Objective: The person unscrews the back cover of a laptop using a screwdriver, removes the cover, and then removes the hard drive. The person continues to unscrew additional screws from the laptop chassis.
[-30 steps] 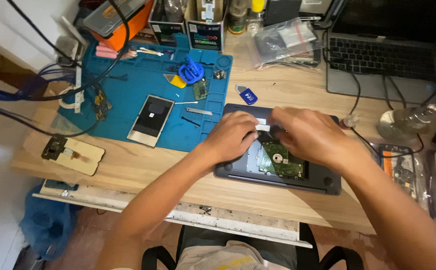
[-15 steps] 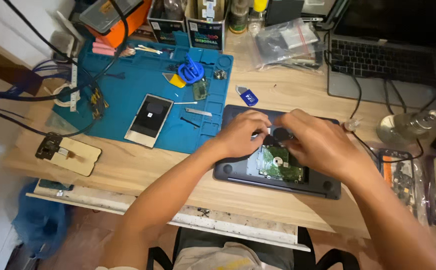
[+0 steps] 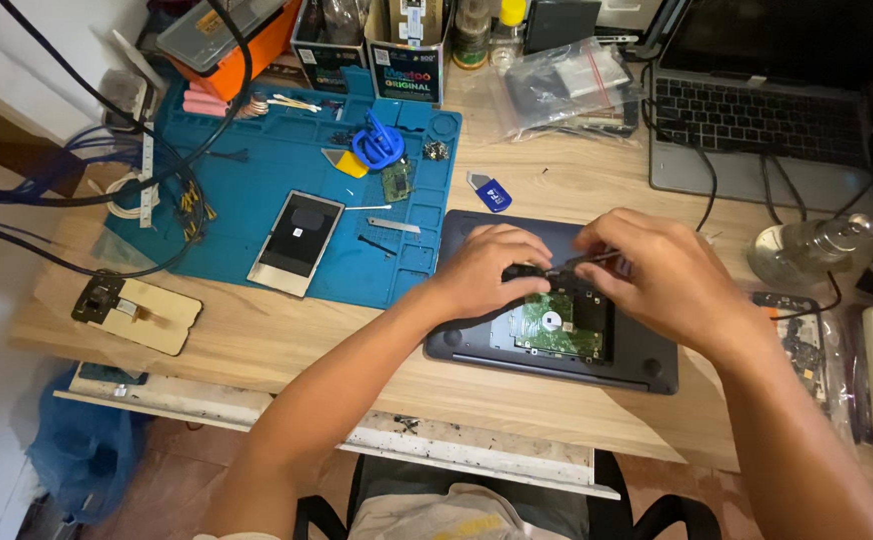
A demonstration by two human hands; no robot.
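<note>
A dark laptop (image 3: 477, 345) lies upside down on the wooden desk, its bay open on a hard drive with a green circuit board (image 3: 555, 325). My left hand (image 3: 487, 272) rests on the laptop at the bay's upper left corner, fingers curled, tips pinching a small black part (image 3: 523, 271). My right hand (image 3: 657, 280) hovers over the bay's upper right side and grips a thin metal tool (image 3: 585, 260), whose tip points left toward the left fingertips. The hands hide the top of the drive.
A blue work mat (image 3: 257, 170) at left carries a phone (image 3: 297, 243), a small green board (image 3: 395, 180), a blue clip and cables. A second laptop (image 3: 757, 110) stands at back right, a glass bottle (image 3: 807, 248) at right, plastic bags (image 3: 567, 85) and boxes behind.
Both hands have stayed over the drive bay and drawn closer together. The pale strip seen between them a second ago is gone, and the thin tool now shows in the right hand.
</note>
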